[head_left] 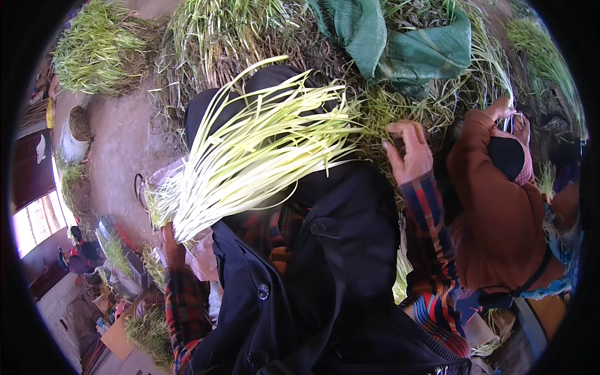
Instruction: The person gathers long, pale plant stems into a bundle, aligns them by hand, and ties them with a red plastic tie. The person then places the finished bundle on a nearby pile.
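Observation:
Across my dark-clothed lap lies a large bunch of chives (269,147), long flat leaves, white at the lower left and yellow-green toward the tips. My left hand (167,247) grips the white ends at the bunch's lower left; most of its fingers are hidden behind the stalks. Off to the right of the leaf tips, my right hand (411,153) is raised apart from the bunch, its thumb and fingers spread a little and nothing seen between them. Loose green leaf scraps (381,115) lie just beyond that hand.
A big heap of leafy stalks (231,40) rises beyond my knees, with a green woven sack (400,47) on its right. Another green pile (103,50) stands far left. Close on my right, a person in a brown top (500,212) handles pale stalks.

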`<state>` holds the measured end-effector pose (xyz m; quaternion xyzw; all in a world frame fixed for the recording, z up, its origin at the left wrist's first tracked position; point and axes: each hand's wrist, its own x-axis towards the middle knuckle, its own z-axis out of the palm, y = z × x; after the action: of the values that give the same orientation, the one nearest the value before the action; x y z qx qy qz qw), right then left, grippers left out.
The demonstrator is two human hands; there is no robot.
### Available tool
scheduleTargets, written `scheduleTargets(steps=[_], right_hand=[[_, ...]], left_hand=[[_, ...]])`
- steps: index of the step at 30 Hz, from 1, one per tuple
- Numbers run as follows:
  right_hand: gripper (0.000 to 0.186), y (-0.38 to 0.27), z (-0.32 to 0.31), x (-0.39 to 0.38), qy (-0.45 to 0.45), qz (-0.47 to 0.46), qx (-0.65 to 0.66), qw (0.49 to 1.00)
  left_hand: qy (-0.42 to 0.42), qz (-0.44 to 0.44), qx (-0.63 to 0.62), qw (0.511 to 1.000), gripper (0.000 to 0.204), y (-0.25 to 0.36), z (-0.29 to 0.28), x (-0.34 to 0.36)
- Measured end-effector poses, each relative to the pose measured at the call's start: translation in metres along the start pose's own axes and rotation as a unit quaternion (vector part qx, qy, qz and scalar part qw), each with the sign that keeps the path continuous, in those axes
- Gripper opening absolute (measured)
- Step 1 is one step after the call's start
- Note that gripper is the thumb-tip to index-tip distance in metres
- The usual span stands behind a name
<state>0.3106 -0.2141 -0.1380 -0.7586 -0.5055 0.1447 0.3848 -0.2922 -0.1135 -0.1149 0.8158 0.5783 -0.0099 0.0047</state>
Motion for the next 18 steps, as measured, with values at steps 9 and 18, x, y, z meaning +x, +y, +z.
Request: scheduleTargets(steps=[9, 18], right_hand=[[0.009, -0.027, 0.016, -0.004, -0.1, 0.013, -0.042, 0.994], [0.039, -0.087, 0.012, 0.014, -0.059, -0.225, -0.008, 0.973]], left_hand=[[0.017, 0.015, 0.003, 1.0, 0.049, -0.013, 0.009, -0.004], [0.059, 0.014, 0.008, 0.998, 0.03, -0.004, -0.004, -0.006]])
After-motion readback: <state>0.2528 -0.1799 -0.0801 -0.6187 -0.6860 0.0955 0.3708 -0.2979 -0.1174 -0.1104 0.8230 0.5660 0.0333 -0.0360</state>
